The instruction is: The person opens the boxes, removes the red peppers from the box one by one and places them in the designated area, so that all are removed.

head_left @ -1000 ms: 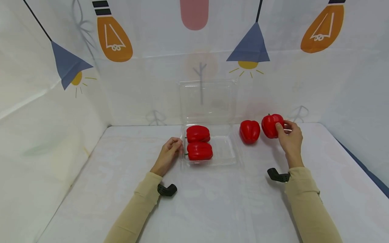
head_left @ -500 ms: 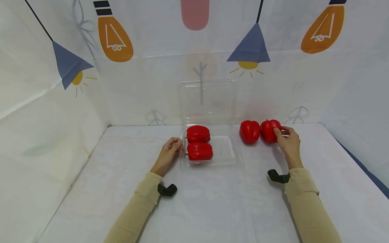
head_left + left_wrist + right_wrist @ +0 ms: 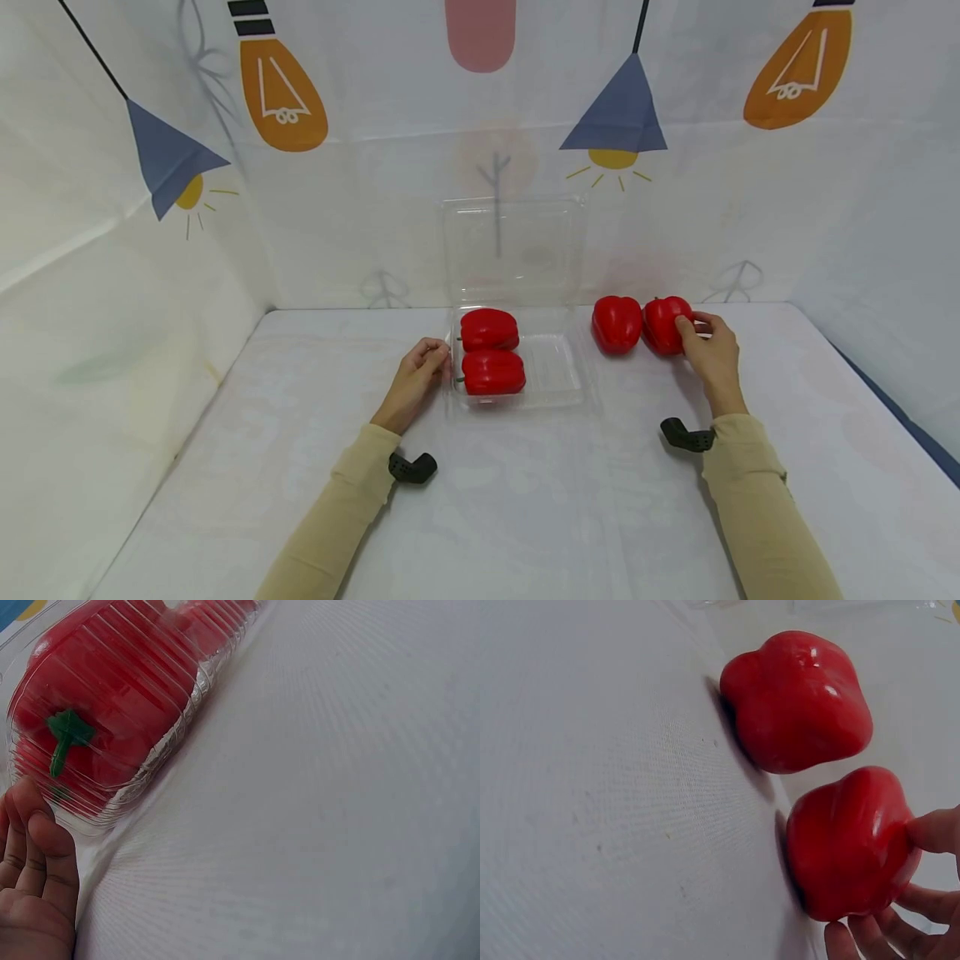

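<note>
We looked over a white table [image 3: 525,500] before creased pale walls [image 3: 375,208], printed with two orange bulbs [image 3: 283,96], two blue lampshades [image 3: 617,108] and one pink shape [image 3: 481,33]. We counted four red peppers [image 3: 492,372]: two in the left half of one clear container [image 3: 555,367], its lid [image 3: 517,250] raised, and two on the table to its right. The right hand [image 3: 712,350] had thumb and fingers curved round the rightmost pepper [image 3: 660,328], just beside its neighbour [image 3: 617,325]. The left hand [image 3: 417,371] touched the container's left edge with bent fingers; whether it pinched, we could not tell.
</note>
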`<state>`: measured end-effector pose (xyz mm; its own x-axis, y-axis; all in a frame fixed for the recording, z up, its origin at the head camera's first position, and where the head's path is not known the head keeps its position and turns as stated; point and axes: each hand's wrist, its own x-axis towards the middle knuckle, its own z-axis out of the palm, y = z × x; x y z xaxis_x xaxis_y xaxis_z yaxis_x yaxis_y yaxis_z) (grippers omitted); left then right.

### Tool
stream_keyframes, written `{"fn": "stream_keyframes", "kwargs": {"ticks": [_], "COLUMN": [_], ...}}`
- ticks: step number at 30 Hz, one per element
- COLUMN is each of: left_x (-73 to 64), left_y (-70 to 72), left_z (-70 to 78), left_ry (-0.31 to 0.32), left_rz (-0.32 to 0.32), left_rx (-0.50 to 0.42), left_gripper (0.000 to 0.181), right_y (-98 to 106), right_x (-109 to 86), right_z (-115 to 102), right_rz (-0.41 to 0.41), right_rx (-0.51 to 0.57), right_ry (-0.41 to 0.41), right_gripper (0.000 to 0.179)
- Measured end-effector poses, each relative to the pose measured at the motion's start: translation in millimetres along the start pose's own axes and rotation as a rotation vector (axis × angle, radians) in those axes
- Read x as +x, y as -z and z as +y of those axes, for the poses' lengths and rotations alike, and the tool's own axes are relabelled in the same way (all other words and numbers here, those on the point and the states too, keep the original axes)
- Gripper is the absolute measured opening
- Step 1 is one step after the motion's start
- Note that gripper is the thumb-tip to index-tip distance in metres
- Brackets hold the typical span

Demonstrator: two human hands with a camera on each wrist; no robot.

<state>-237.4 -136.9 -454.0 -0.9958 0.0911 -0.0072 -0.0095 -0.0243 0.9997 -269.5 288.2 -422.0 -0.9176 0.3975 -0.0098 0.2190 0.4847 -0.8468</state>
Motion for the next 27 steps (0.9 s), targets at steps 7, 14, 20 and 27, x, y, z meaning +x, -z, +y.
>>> {"fn": "stream_keyframes", "kwargs": {"ticks": [7,14,20,27], "left_x": [0.5,0.8,0.7,0.1], "left_y": [-0.4,0.3,0.7,-0.2], "left_z": [0.5,-0.1,-0.9,0.8], "left_ry": [0.003,-0.003,0.0,0.002], "left_rz": [0.003,-0.009,-0.004,-0.004], "left_rx": [-0.018,-0.016,-0.014,-0.024], "left_gripper": [0.023,0.022,0.021,0.022], "right_y": [-1.2,-6.1,-7.5,-7.2], "right_x": [0.4,1.2,0.5,-0.2], "right_z": [-0.5,-0.3,-1.9,-0.9], "right_rz": [0.004,0.015,0.012,0.007], "right_rx": [-0.048,-0.049,-0.054,-0.055], "right_ry": [0.001,0.0,-0.018,-0.027], "right_gripper": [0.063,0.062,0.062,0.065]}}
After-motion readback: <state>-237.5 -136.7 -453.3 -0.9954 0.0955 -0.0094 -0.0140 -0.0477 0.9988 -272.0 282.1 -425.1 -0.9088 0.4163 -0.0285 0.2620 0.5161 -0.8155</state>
